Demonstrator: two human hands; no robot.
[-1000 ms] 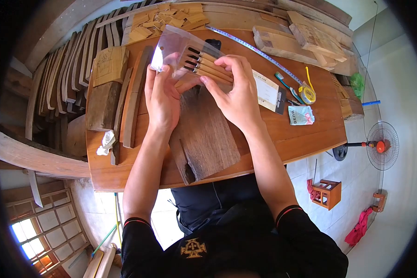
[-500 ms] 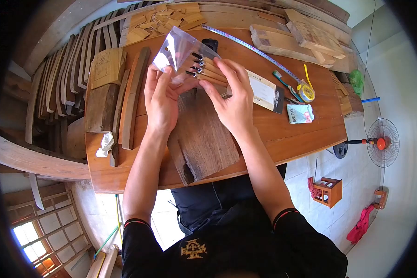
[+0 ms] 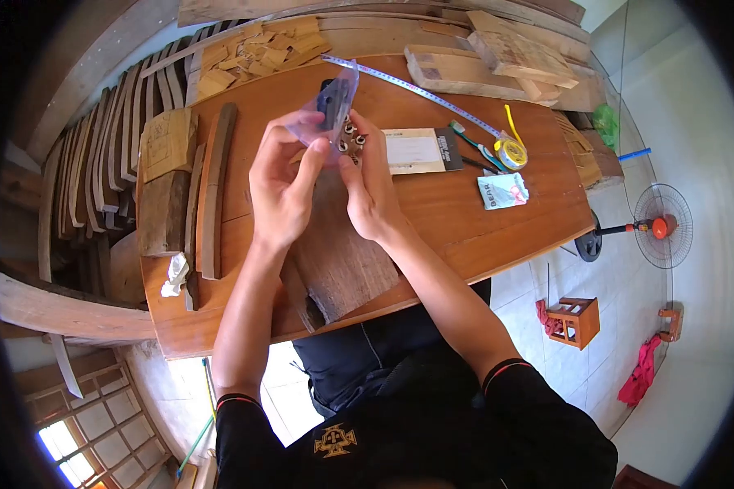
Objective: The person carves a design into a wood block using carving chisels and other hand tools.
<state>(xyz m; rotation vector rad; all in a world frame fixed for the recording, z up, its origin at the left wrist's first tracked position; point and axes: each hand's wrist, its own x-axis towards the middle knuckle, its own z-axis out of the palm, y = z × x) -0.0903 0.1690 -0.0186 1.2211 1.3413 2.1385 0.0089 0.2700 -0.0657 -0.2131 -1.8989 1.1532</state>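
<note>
The room is bounded at right by a pale wall (image 3: 714, 350). The floor (image 3: 559, 379) is laid with light tiles, where a fan (image 3: 665, 226) and a small wooden stool (image 3: 577, 323) are seen. At lower left, bright light is admitted through a gridded window (image 3: 67, 456). The brown wooden surface (image 3: 465, 236) is backed by stacked timber (image 3: 522, 59); at left, boards (image 3: 98, 155) are ranged in a row.

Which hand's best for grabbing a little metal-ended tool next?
Probably the left hand: it holds the clear plastic pouch beside the metal-ended tools, while the right hand cups their other side.
</note>
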